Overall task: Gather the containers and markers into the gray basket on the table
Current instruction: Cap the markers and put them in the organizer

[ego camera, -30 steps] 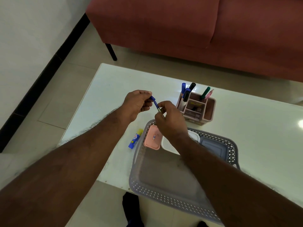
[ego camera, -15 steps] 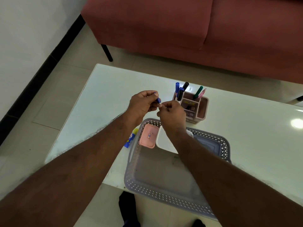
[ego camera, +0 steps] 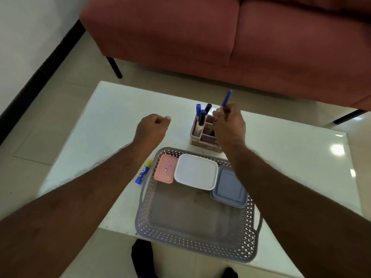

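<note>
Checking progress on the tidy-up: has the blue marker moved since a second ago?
Yes. The blue marker, held in the right hand, went rightward, now above the pink organizer.

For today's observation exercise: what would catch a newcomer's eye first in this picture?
The right hand holds a blue marker upright above the pink organizer. Nearer, the gray basket holds three lidded containers along its far side. The left hand is a closed fist above the white table.

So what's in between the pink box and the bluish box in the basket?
The white container, seen in the head view. It sits in the gray basket with the pink container on one side and the blue-gray container on the other.
</note>
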